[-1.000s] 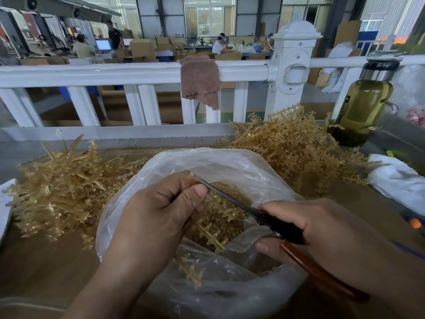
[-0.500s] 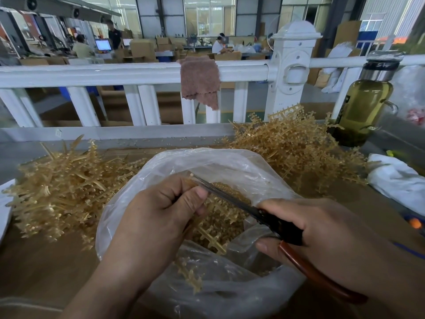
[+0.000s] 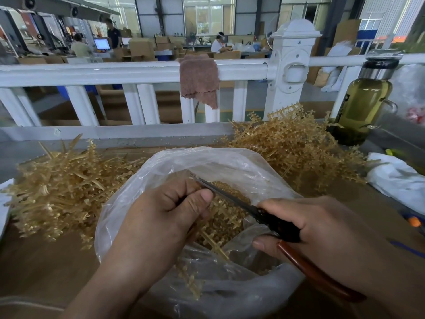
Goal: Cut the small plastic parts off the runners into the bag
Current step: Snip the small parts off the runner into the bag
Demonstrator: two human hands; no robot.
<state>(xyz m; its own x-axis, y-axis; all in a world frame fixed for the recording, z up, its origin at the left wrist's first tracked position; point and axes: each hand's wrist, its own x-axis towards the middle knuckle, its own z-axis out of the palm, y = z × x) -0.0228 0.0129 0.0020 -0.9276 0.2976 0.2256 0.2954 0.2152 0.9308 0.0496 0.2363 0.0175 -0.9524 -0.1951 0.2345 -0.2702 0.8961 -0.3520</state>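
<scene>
A clear plastic bag [image 3: 232, 162] lies open in the middle of the table, with small tan parts [image 3: 230, 192] heaped inside. My left hand [image 3: 161, 217] pinches a tan runner [image 3: 218, 240] over the bag's mouth; most of the runner hangs below my fingers. My right hand [image 3: 322, 233] grips scissors [image 3: 264, 215] with a black pivot and red-brown handles. The thin blades point up-left and their tips sit right by my left fingertips. Whether the blades are closed is hard to tell.
Tan runners lie in one pile on the left [image 3: 62, 189] and another at the back right [image 3: 296, 146]. A glass bottle of yellow-green liquid [image 3: 361, 104] stands at the right, a white bag [image 3: 395, 178] beside it. A white railing [image 3: 128, 72] with a brown cloth [image 3: 199, 79] borders the table.
The scissor blades have crept slightly toward my left fingertips. Both hands stay over the bag in nearly the same place.
</scene>
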